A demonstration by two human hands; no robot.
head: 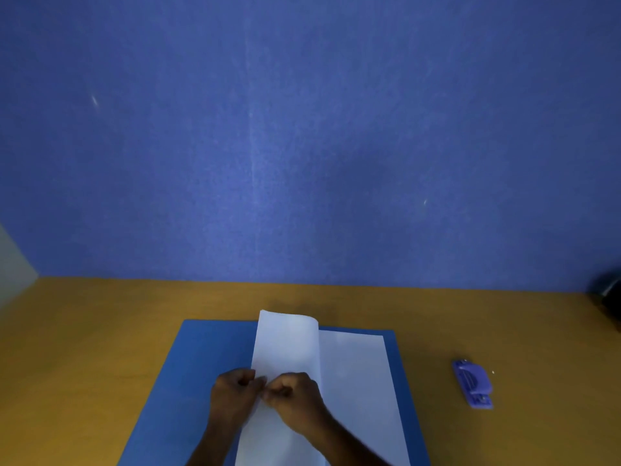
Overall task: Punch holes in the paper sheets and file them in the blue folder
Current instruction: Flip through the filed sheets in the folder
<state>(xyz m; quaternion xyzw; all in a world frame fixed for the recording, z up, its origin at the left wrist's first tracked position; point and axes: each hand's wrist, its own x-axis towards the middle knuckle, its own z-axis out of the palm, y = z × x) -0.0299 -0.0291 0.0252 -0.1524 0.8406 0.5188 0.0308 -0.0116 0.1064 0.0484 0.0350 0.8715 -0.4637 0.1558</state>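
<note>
- A blue partition wall stands behind the wooden counter.
- The blue folder lies open on the counter.
- White paper sheets lie in it, the top sheet curled over leftward.
- The left hand and right hand meet, fingers pinching that sheet's left edge.
- A blue hole punch sits to the right, apart.

Brown wooden table, textured blue wall behind it, pale surface at far left edge, blurred dark object at right edge
</note>
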